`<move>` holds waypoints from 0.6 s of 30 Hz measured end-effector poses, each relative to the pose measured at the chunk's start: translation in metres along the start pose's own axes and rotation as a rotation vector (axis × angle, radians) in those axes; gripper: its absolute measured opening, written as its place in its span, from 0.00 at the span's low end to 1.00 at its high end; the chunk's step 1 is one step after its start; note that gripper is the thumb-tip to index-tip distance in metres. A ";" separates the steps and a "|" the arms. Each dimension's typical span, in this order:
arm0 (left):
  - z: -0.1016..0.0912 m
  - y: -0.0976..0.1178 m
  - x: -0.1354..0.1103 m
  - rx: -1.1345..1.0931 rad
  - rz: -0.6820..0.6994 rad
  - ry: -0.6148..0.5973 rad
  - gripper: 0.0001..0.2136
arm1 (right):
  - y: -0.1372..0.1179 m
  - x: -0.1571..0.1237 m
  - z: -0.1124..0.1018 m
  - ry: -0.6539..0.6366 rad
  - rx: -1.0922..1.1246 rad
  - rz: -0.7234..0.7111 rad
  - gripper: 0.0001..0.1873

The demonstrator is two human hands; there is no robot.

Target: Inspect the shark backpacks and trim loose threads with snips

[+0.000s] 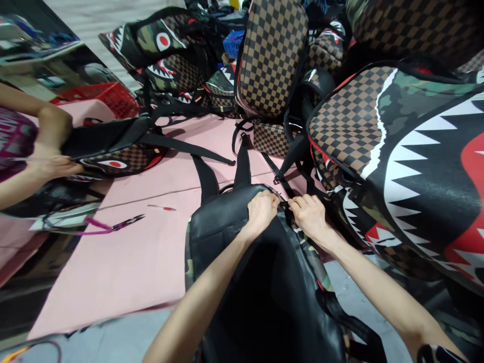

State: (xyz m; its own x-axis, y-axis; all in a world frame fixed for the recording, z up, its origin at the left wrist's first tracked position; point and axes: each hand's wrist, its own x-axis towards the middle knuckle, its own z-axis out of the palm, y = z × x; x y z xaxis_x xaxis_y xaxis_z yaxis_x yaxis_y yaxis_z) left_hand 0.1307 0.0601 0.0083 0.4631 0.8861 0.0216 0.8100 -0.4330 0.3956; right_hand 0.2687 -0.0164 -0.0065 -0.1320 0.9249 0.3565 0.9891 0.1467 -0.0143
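Note:
A black backpack with camouflage sides lies back-up at the near edge of the pink table, its straps reaching away from me. My left hand is closed on the bag's top edge. Right beside it, my right hand pinches the same edge, near the zip line. The two hands almost touch.
Shark-mouth, checkered backpacks are piled to the right and at the back. Another person's hands at the left hold a similar bag. Pink-handled snips and a red pen lie on the table. A red basket stands behind.

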 end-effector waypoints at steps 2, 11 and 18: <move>0.001 0.001 -0.001 0.038 -0.002 0.005 0.11 | -0.004 0.004 -0.003 -0.030 -0.004 -0.008 0.14; 0.005 0.001 -0.001 0.063 -0.008 0.015 0.12 | -0.005 0.008 -0.005 -0.005 -0.061 -0.056 0.15; 0.005 0.002 -0.003 0.067 0.010 0.026 0.12 | -0.004 0.007 -0.008 -0.025 -0.062 -0.070 0.15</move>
State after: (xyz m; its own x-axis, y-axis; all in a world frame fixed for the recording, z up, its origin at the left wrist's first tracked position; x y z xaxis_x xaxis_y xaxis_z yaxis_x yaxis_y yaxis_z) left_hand 0.1329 0.0559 0.0046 0.4624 0.8853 0.0499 0.8280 -0.4512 0.3330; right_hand 0.2643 -0.0134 0.0039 -0.2023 0.9216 0.3313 0.9793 0.1904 0.0683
